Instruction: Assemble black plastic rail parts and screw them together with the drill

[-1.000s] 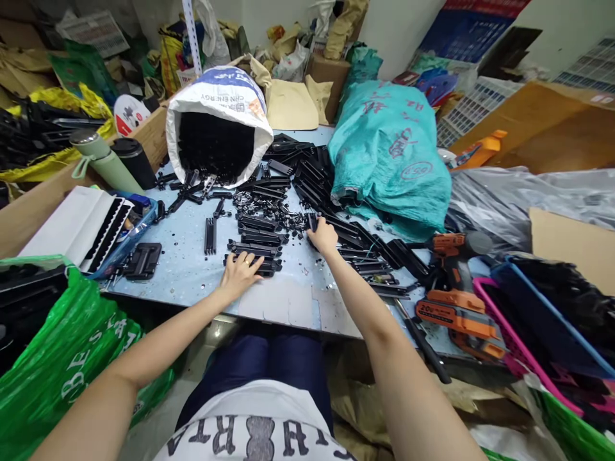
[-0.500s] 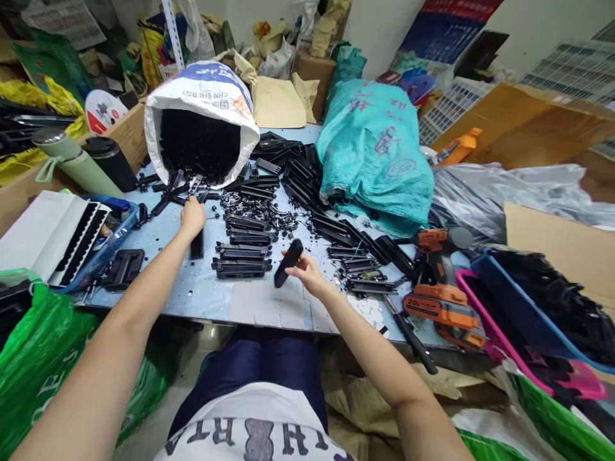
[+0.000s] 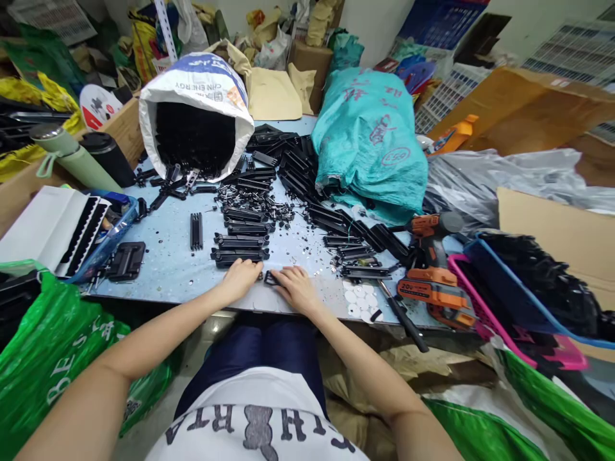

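Observation:
Near the table's front edge, my right hand (image 3: 296, 288) is closed on a small black part (image 3: 271, 278), of which only the left end shows. My left hand (image 3: 244, 279) rests just to its left, below a stack of black plastic brackets (image 3: 240, 256); its fingers are bent together over something too small to name. Small screws and pins (image 3: 254, 203) lie in a heap behind the stack. A single black bracket (image 3: 196, 231) stands apart on the left of the blue table (image 3: 168, 275).
A white sack (image 3: 196, 86) of black parts lies open at the back left, a teal sack (image 3: 368, 141) at the back right. An orange cordless drill (image 3: 432, 288), a black-handled tool (image 3: 408, 326) and a blue basket (image 3: 542, 294) are on the right. Left stand bottles (image 3: 72, 157).
My left hand has come from the white sack's mouth to the front edge. My right hand has lowered the black part to the table. The view has shifted slightly.

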Demonstrator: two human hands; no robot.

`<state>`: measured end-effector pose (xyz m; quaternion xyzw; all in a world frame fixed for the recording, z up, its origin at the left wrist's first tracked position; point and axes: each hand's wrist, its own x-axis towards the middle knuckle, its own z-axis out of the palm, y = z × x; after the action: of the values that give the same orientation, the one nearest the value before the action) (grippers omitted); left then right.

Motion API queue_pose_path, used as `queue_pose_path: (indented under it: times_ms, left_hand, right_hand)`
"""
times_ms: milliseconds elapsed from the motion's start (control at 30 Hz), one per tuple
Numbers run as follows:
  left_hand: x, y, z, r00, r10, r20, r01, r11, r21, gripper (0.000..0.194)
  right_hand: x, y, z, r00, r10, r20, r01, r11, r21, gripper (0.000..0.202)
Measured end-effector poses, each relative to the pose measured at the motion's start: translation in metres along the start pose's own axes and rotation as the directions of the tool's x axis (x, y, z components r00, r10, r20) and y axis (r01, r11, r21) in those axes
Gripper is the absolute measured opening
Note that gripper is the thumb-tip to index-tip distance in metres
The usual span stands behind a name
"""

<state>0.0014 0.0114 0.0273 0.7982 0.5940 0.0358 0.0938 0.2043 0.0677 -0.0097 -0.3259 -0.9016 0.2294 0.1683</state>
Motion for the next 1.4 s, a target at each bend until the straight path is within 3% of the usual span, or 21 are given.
queue_pose_path:
  times_ms: [67,100,167,233,267,333,433,500,600,667,800,900,1000,1067,1100,1133,1200,1267,1333,1400]
  left_hand:
    - [0.003,-0.003,0.011,0.993,-0.025,-0.118,0.001,0.98,-0.201,0.031]
    - [0.004,-0.003,0.015,0.981,-0.049,-0.186,-0.014,0.946,-0.323,0.034]
    - [0.003,0.002,0.018,0.944,-0.143,-0.297,-0.041,0.844,-0.535,0.036]
    - [0.002,0.013,0.019,0.903,-0.248,-0.35,-0.047,0.753,-0.656,0.036]
    - [0.001,0.019,0.019,0.887,-0.282,-0.366,-0.05,0.729,-0.683,0.036]
    - [0.0,0.03,0.018,0.865,-0.314,-0.391,-0.048,0.725,-0.687,0.035]
    - [-0.002,0.043,0.019,0.839,-0.316,-0.443,-0.056,0.759,-0.648,0.034]
    - [-0.001,0.052,0.02,0.783,-0.344,-0.518,-0.089,0.763,-0.64,0.034]
    - [0.002,0.064,0.022,0.661,-0.421,-0.621,-0.135,0.748,-0.65,0.034]
    - [0.005,0.068,0.02,0.631,-0.434,-0.643,-0.157,0.741,-0.654,0.033]
    - [0.008,0.059,0.015,0.646,-0.349,-0.678,-0.225,0.762,-0.607,0.032]
    - [0.007,0.048,0.02,0.711,-0.271,-0.648,-0.237,0.776,-0.585,0.031]
    - [0.0,0.046,0.034,0.76,-0.379,-0.528,-0.061,0.768,-0.638,0.033]
    - [-0.006,0.047,0.041,0.759,-0.464,-0.458,0.115,0.787,-0.606,0.037]
    - [-0.009,0.047,0.043,0.781,-0.447,-0.437,0.167,0.823,-0.543,0.041]
    - [-0.01,0.047,0.043,0.831,-0.375,-0.411,0.171,0.876,-0.452,0.046]
    - [-0.008,0.044,0.041,0.945,-0.106,-0.31,0.028,0.969,-0.247,0.052]
    - [0.0,0.04,0.038,0.975,0.138,-0.175,-0.159,0.981,-0.109,0.049]
    - [0.008,0.035,0.037,0.977,0.189,-0.104,-0.192,0.981,-0.026,0.045]
    - [0.013,0.03,0.039,0.989,0.099,-0.108,-0.096,0.995,0.033,0.044]
  right_hand:
    - [0.006,-0.006,0.003,0.983,0.17,-0.069,-0.147,0.954,0.26,0.041]
    - [0.009,-0.009,0.003,0.961,0.268,-0.062,-0.215,0.873,0.437,0.044]
    - [0.012,-0.015,0.002,0.917,0.398,0.036,-0.296,0.614,0.732,0.052]
    - [0.014,-0.02,0.001,0.9,0.417,0.129,-0.312,0.407,0.859,0.057]
    - [0.014,-0.021,0.0,0.905,0.402,0.137,-0.297,0.368,0.881,0.058]
    - [0.012,-0.021,-0.002,0.934,0.344,0.092,-0.238,0.412,0.88,0.057]
    - [0.007,-0.017,-0.005,0.971,0.235,-0.037,-0.109,0.579,0.808,0.051]
    - [0.004,-0.018,-0.006,0.973,0.199,-0.118,-0.037,0.636,0.771,0.047]
    - [0.0,-0.026,-0.002,0.958,0.202,-0.205,0.03,0.638,0.769,0.046]
    - [-0.002,-0.032,0.003,0.953,0.2,-0.228,0.051,0.636,0.77,0.047]
    - [-0.006,-0.036,0.014,0.935,0.195,-0.298,0.082,0.697,0.713,0.049]
    - [-0.006,-0.029,0.018,0.944,0.146,-0.295,0.074,0.779,0.622,0.051]
    - [0.001,-0.007,0.005,0.993,0.036,-0.109,0.013,0.905,0.424,0.051]
    - [0.012,0.021,-0.017,0.997,0.076,-0.029,-0.067,0.972,0.227,0.047]
    - [0.019,0.04,-0.033,0.989,0.141,-0.055,-0.132,0.982,0.135,0.046]
    - [0.028,0.061,-0.05,0.965,0.222,-0.143,-0.214,0.974,0.068,0.045]
    - [0.045,0.108,-0.088,0.875,0.348,-0.337,-0.382,0.923,-0.04,0.045]
    - [0.062,0.154,-0.123,0.77,0.467,-0.435,-0.564,0.816,-0.124,0.045]
    - [0.073,0.194,-0.151,0.684,0.594,-0.423,-0.711,0.671,-0.208,0.045]
    - [0.081,0.225,-0.169,0.616,0.687,-0.385,-0.787,0.562,-0.255,0.045]
